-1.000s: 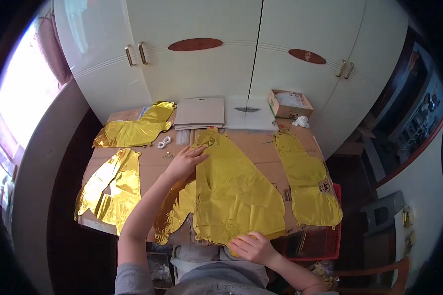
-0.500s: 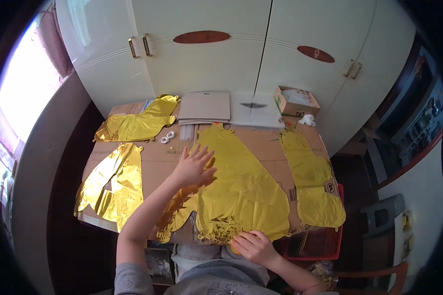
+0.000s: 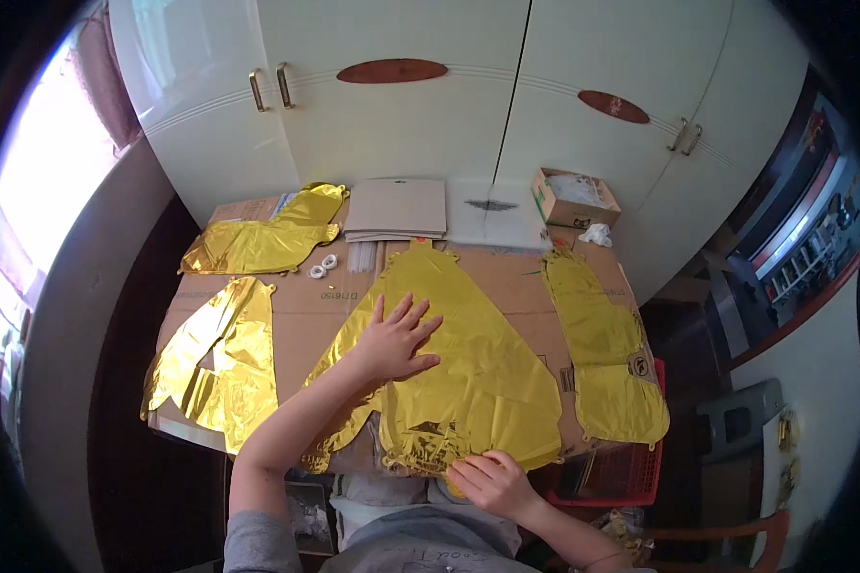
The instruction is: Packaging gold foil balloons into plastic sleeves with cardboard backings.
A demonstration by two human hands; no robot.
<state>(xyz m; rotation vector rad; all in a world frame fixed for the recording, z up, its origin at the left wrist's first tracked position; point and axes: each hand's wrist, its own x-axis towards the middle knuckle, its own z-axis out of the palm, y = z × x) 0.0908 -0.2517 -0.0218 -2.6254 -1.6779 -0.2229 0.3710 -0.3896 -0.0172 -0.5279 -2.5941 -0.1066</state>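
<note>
A large flat gold foil balloon (image 3: pixel 478 353) lies uninflated in the middle of the cardboard-covered table (image 3: pixel 521 277), widening toward me, with crinkled foil at its near edge. My left hand (image 3: pixel 397 342) is open over its middle, fingers spread, palm down; whether it presses on the foil is hard to tell. At the near edge, my right hand (image 3: pixel 493 483) has its fingers closed on the rim of that same balloon. More flat gold foil balloons lie around it: an angled one (image 3: pixel 268 239) at the far left, a shiny one (image 3: pixel 244 358) at the near left and a long one (image 3: pixel 607 358) on the right.
Along the back stand grey-brown boards (image 3: pixel 395 208), a white sheet with a dark emblem (image 3: pixel 497 218), an open box (image 3: pixel 577 201) and crumpled tissue (image 3: pixel 596 235). Small white rolls (image 3: pixel 323 267) sit left of centre. A red basket (image 3: pixel 645 477) is below the right edge; white cabinets (image 3: pixel 401 124) rise behind.
My left hand has moved right and slightly nearer, over the balloon's middle. The balloon's left part, darkened and lifted before, now lies flatter and spread to the left. My right hand stays at the near edge.
</note>
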